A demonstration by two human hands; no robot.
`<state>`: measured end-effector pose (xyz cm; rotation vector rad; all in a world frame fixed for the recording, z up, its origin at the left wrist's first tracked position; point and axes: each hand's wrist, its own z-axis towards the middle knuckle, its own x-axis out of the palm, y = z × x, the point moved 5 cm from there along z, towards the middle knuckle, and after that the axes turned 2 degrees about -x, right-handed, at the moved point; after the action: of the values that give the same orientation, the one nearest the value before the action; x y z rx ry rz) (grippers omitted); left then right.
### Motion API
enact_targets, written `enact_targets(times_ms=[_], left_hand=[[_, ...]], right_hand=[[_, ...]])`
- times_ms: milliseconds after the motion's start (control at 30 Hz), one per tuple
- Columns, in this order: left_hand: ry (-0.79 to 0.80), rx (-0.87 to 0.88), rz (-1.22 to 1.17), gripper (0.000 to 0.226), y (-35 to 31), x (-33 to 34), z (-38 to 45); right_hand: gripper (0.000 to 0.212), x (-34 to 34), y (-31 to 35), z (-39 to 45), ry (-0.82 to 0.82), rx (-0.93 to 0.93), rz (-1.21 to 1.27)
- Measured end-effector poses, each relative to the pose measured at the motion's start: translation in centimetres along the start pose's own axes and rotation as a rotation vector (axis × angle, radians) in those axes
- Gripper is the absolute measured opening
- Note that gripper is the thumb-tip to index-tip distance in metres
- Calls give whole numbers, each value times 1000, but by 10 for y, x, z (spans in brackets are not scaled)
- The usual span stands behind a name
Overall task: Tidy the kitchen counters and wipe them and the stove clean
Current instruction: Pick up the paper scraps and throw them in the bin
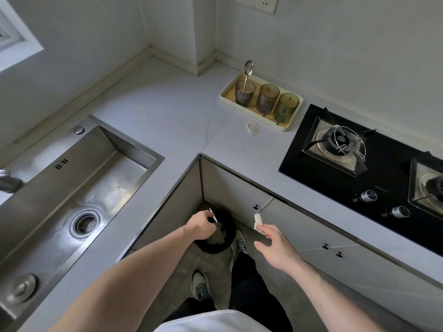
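My left hand (201, 225) hangs over a black-lined trash bin (227, 243) on the floor in the counter's inner corner, pinching a small white scrap (213, 215). To its right, my right hand (275, 245) holds a small white packet (258, 222) at its fingertips, beside the bin. Another small packet (253, 128) lies on the grey L-shaped counter (167, 111), near crumbs and a pale smear (145, 110). The black gas stove (374, 164) sits at the right.
A cream tray (227, 97) holds three glass cups, one with a spoon (247, 73). A steel sink (79, 188) fills the left counter. Cabinet doors (299, 226) stand below the stove. My shoes and legs are on the tiled floor.
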<state>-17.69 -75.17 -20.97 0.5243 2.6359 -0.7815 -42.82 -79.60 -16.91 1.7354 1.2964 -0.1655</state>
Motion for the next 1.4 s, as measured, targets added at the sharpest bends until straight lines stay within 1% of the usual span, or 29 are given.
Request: enact_targets(times_ms=[167,367,433,633,800,1033,1167,1267,1400], left_hand=[[7,8,26,55,33,0,-11],[-68,31,125,54,78,-24,-38],[-97,45,114,56,83,-35,-47],[-214,179,18,51,66,-57,-74],[-234,234,67,52,57,-61,-81],[-259,228,69,54,63,-69,-91],[-285,200,66,56,72,-75,-93],[-299,198,52,56,73,-76,-93],[-310,210,14,56,66,-80,-90]], right_hand=[[55,7,0,7,28,0,-21],[56,20,4,30,102,0,-94],[58,26,6,42,139,7,-129],[58,44,20,78,209,35,-202],[58,57,35,102,241,40,-230],[62,77,40,117,280,62,-266],[56,82,47,117,295,37,-269],[53,75,48,111,294,21,-246],[49,50,49,99,253,-25,-196]])
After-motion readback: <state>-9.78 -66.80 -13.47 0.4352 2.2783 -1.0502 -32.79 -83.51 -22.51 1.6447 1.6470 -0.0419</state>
